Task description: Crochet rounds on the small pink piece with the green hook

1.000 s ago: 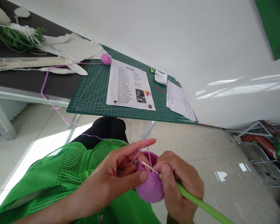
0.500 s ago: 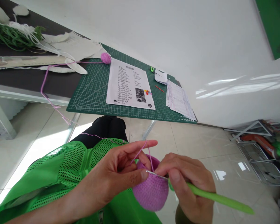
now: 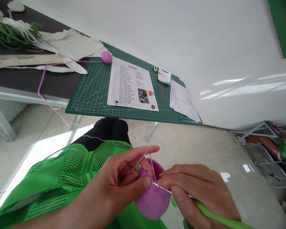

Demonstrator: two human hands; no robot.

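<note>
My left hand [image 3: 119, 183] pinches a purple crocheted cup [image 3: 152, 200] at its rim, thumb on the front, forefinger stretched out with the purple yarn [image 3: 41, 92] running over it. My right hand [image 3: 197, 190] is closed round a crochet hook with a green handle [image 3: 216, 216]; its metal tip [image 3: 160, 187] sits at the cup's rim beside my left thumb. The yarn trails up over my lap to a small purple ball [image 3: 106, 56] on the table.
A green cutting mat [image 3: 92, 95] overhangs the dark table, bearing a printed pattern sheet [image 3: 131, 84], more papers [image 3: 183, 101] and small clips. White fabric pieces and green strands [image 3: 9, 35] lie at the far left. Tiled floor below; metal frames [image 3: 264, 152] at right.
My right hand has turned and shifted slightly right and down, drawing the hook's tip along the rim. The cup has dropped a little. The view has drifted slightly.
</note>
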